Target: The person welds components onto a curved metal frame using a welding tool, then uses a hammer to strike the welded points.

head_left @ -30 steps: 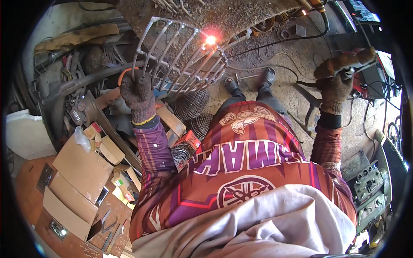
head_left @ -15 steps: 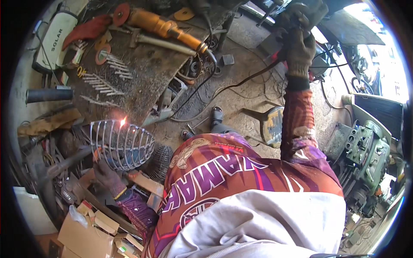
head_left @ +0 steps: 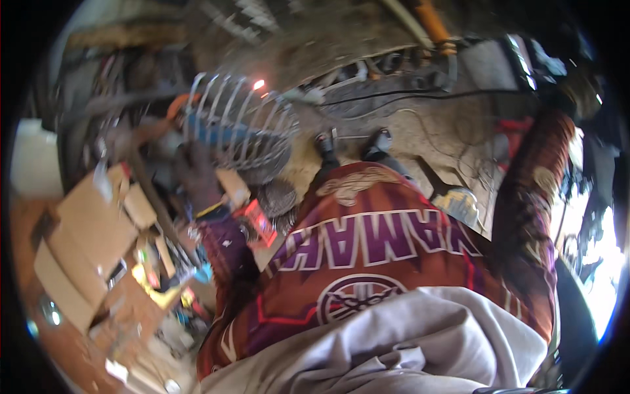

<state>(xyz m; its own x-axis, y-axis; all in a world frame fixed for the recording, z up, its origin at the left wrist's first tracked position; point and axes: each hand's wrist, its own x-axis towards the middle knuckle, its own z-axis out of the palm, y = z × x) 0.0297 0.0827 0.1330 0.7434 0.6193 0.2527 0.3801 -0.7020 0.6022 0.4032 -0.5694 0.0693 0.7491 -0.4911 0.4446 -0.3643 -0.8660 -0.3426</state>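
The picture is motion-blurred. My gloved left hand [head_left: 195,169] grips the near end of a cage of bent metal rods [head_left: 239,128], held out over the cluttered floor at upper left. A small orange glowing spot [head_left: 258,84] shows on the cage's far rim. My right arm, in a patterned sleeve, stretches up the right side. My gloved right hand [head_left: 583,84] is a dark blur near the upper right rim, and I cannot make out what is in it.
Flattened cardboard boxes [head_left: 79,236] lie at the left. A dusty workbench [head_left: 295,46] with an orange power tool [head_left: 433,23] runs along the top. A black cable [head_left: 407,95] crosses the dirt floor beyond my feet [head_left: 377,139]. Wire coils [head_left: 279,196] and a red box [head_left: 254,220] sit below the cage.
The view has swung and blurred. The cage stays in my left hand and now sits higher in the picture. My right arm has moved from upper centre to the far right.
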